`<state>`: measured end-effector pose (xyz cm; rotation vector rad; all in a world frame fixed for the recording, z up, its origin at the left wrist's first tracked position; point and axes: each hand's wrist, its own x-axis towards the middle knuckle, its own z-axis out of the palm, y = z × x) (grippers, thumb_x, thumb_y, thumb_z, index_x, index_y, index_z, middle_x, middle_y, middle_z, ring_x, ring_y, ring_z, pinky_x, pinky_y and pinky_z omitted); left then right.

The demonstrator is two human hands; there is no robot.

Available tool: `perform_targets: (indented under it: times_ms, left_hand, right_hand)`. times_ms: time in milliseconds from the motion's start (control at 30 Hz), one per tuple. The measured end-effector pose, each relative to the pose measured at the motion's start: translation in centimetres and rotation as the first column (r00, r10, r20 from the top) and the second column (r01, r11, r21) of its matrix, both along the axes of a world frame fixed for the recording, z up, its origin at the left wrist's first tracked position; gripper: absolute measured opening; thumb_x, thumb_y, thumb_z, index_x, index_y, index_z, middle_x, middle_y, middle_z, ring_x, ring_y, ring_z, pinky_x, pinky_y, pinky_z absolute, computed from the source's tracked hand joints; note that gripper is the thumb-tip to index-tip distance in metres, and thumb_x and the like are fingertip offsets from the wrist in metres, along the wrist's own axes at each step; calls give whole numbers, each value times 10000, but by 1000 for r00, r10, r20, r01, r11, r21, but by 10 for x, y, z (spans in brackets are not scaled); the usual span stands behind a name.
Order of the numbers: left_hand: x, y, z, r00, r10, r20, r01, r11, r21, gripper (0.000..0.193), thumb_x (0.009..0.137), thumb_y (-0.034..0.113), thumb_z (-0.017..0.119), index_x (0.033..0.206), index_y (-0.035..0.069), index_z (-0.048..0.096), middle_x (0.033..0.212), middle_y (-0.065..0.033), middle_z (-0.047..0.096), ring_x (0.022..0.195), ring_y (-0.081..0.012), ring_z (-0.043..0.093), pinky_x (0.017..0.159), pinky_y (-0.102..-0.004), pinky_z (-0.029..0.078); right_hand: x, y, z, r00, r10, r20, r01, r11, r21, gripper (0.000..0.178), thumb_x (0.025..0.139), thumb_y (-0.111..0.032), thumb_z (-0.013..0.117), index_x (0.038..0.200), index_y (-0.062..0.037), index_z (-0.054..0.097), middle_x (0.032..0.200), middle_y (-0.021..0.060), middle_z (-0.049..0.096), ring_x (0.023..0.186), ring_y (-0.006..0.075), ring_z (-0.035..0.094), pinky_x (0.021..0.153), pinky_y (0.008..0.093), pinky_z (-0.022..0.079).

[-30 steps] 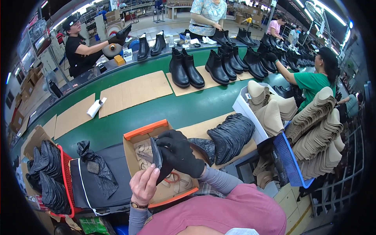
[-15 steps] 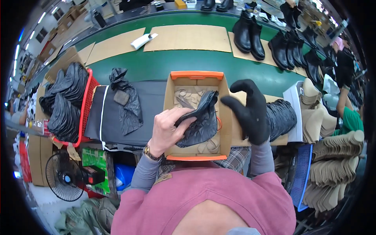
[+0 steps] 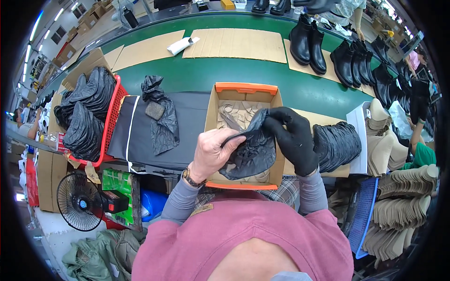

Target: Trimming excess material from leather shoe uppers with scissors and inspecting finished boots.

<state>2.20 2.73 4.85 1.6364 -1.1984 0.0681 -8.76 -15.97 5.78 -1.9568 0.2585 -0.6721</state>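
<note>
Black crinkled piece (image 3: 255, 157) pinched at its left edge by bare left hand (image 3: 213, 152), upper right edge clamped in gloved right hand (image 3: 295, 140), held over orange-rimmed box (image 3: 246, 88), beige pieces (image 3: 243, 112) contained inside, black stack (image 3: 336, 146) laid just right, grey block (image 3: 155, 111) placed left, red basket (image 3: 108, 129) filled beyond.

the gloved right hand (image 3: 297, 138), which stood open and apart from the crinkled black piece (image 3: 253, 157) half a second ago, has now closed thumb and fingers on its upper right edge. the piece, nearly edge-on a second back, shows its broad face. the worker (image 3: 248, 225) looks further down than then, and another dark-gloved hand (image 3: 318, 5) has appeared across the green table (image 3: 220, 70).
</note>
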Motion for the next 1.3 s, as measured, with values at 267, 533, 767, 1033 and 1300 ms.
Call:
perform_targets:
  times_ms: [267, 533, 767, 1033, 1300]
  left_hand:
    - [28, 13, -11, 834, -399, -381, 344, 916, -205, 133, 907, 83, 604, 978, -24, 637, 816, -77, 633, 718, -125, 573, 654, -246, 450]
    - [7, -3, 18, 994, -87, 58, 77, 983, 168, 533, 691, 238, 815, 1134, 48, 588, 880, -125, 598, 813, -288, 618, 720, -342, 497]
    - [4, -9, 13, 912, 291, 290, -298, 954, -21, 253, 690, 222, 828, 742, 66, 636, 674, -62, 529, 614, -250, 546, 529, -364, 436]
    - [14, -12, 17, 876, 379, 299, -361, 925, -114, 124, 760, 62, 722, 719, 52, 606, 658, -76, 477, 591, -265, 511, 506, -374, 405]
    - [4, -17, 26, 845, 284, 452, -237, 958, -159, 156, 718, 72, 741, 817, 45, 623, 683, -65, 487, 591, -245, 516, 507, -357, 421]
  right_hand:
    - [-2, -27, -11, 984, 171, -47, -162, 974, 159, 161, 918, -109, 559, 990, 21, 618, 875, 21, 609, 827, 108, 602, 723, 244, 483]
    - [1, 9, 3, 988, 157, -13, -125, 830, 543, 210, 910, -79, 592, 1098, 11, 570, 940, 36, 609, 875, 84, 557, 798, 241, 463]
    - [-14, 12, 39, 953, 210, 220, -100, 899, -426, 452, 714, -182, 802, 1111, -78, 612, 1048, 101, 635, 953, 254, 601, 894, 361, 433]
    - [-21, 11, 35, 969, 228, -98, -228, 659, -717, 413, 717, -173, 771, 1114, -154, 658, 1004, 35, 631, 1036, 249, 566, 1060, 474, 300]
    - [-11, 19, 35, 992, 123, -32, -114, 748, -654, 538, 636, -140, 771, 1148, -222, 628, 1025, 6, 587, 992, 245, 558, 1037, 467, 311]
